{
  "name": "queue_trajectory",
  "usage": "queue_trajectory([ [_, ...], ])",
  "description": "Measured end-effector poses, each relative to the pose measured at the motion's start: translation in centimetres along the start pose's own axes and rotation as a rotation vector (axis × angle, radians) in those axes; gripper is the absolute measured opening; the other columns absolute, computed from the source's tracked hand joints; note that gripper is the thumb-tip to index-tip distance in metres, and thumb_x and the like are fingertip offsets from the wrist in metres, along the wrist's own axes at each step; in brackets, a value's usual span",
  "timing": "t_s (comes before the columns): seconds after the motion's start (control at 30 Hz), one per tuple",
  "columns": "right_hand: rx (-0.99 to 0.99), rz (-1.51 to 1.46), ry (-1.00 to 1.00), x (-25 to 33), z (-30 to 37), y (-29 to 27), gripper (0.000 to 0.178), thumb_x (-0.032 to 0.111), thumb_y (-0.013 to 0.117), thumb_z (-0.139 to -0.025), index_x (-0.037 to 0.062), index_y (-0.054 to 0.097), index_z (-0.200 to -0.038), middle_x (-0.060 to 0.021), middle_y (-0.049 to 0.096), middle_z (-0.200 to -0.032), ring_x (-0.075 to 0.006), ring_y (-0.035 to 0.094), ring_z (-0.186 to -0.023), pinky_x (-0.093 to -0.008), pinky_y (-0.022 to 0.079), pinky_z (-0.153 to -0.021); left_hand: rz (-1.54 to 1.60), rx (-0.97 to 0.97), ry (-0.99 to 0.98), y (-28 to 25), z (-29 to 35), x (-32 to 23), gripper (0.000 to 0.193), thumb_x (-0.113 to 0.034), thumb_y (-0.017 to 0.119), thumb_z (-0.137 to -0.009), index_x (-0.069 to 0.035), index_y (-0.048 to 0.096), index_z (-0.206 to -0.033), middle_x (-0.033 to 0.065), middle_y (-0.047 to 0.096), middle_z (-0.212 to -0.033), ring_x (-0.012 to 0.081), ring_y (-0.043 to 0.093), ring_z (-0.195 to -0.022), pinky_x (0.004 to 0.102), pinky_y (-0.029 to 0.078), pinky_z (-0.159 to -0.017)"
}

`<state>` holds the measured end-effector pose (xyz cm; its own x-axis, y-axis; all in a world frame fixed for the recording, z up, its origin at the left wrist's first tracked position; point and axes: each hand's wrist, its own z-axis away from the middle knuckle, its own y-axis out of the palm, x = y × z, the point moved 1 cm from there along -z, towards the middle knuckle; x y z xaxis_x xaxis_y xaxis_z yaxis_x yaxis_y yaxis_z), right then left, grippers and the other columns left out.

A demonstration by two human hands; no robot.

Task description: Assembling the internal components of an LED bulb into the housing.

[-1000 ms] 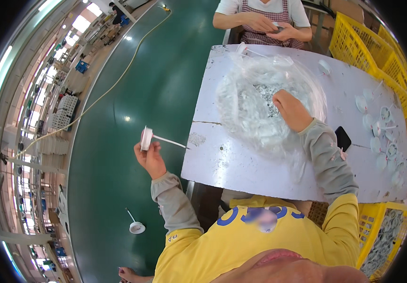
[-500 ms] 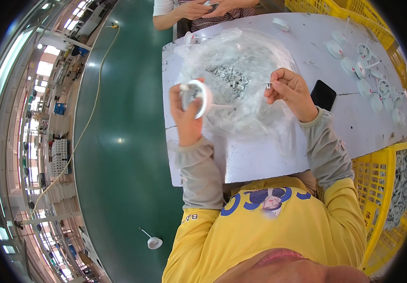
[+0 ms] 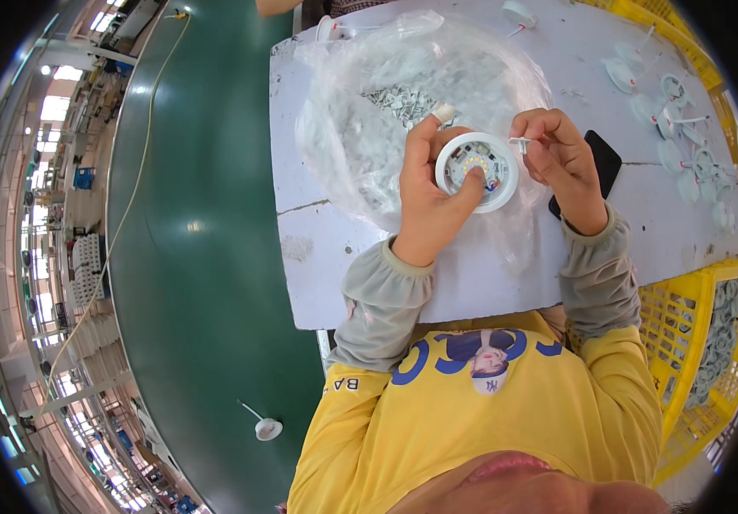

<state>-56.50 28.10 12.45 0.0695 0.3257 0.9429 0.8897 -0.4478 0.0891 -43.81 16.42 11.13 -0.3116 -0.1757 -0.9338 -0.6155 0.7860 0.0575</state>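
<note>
A round white lamp housing (image 3: 504, 199) with a circuit board and small yellow LEDs inside is gripped in my left hand (image 3: 433, 193), the thumb pressed on the board. Its open face is turned up toward me. Just right of its rim, my right hand (image 3: 562, 163) pinches a small white clip-like part (image 3: 520, 144) between thumb and fingertips. Behind both hands a clear plastic bag (image 3: 335, 128) lies spread on the table, with a pile of small grey-white parts (image 3: 403, 103) in it. A pale cover wraps one left fingertip.
A black phone (image 3: 602, 167) lies beside my right hand on the white table (image 3: 326, 265). Several similar lamp pieces (image 3: 686, 128) sit at the far right. Yellow crates (image 3: 681, 317) flank the table. One lamp piece (image 3: 268, 428) rests on the green surface (image 3: 215, 300) at left.
My left hand has brought the lamp housing rightward and turned its open face up. The clip-like part in my right hand is now close beside the rim. The view has shifted slightly.
</note>
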Motion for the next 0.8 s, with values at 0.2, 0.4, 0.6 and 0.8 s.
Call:
queue_trajectory([
  [0.2,0.016,-0.063,0.092,-0.6,0.3,1.6,0.007,0.012,0.039,-0.092,0.0055,0.039,-0.094,-0.0073,0.051,-0.100,-0.0030,0.040,-0.066,-0.0155,0.035,-0.056,0.060,-0.042,-0.075,-0.1,0.3,0.1,0.058,0.007,0.058,-0.068,-0.001,0.033,-0.120,0.0136,0.058,-0.099,0.0166,0.057,-0.090,0.0270,0.047,-0.078],
  [0.4,-0.040,0.289,-0.211,-0.3,0.1,0.5,0.006,0.008,0.038,-0.092,0.0044,0.039,-0.095,-0.0077,0.053,-0.099,-0.0053,0.043,-0.069,-0.0181,0.038,-0.062,0.218,0.105,-0.295,-0.2,0.3,0.0,0.049,0.007,0.058,-0.069,-0.001,0.036,-0.112,0.0119,0.061,-0.092,0.0134,0.058,-0.084,0.0250,0.047,-0.074],
  [0.6,0.044,0.123,-0.009,-1.8,1.0,1.2,0.008,0.006,0.041,-0.090,0.0026,0.039,-0.097,-0.0050,0.052,-0.092,-0.0061,0.047,-0.079,-0.0189,0.039,-0.071,0.138,0.197,-0.375,0.4,1.0,0.6,0.033,0.006,0.058,-0.070,0.000,0.044,-0.100,0.0074,0.062,-0.080,0.0097,0.056,-0.074,0.0228,0.045,-0.066],
  [0.8,0.026,-0.096,0.004,-1.1,0.7,1.0,0.009,0.005,0.044,-0.090,0.0022,0.041,-0.098,-0.0051,0.053,-0.089,-0.0063,0.050,-0.080,-0.0188,0.040,-0.070,-0.199,0.281,-0.273,-0.1,1.5,0.3,0.014,-0.003,0.055,-0.079,-0.001,0.054,-0.093,0.0019,0.057,-0.076,0.0068,0.050,-0.069,0.0211,0.040,-0.063],
])
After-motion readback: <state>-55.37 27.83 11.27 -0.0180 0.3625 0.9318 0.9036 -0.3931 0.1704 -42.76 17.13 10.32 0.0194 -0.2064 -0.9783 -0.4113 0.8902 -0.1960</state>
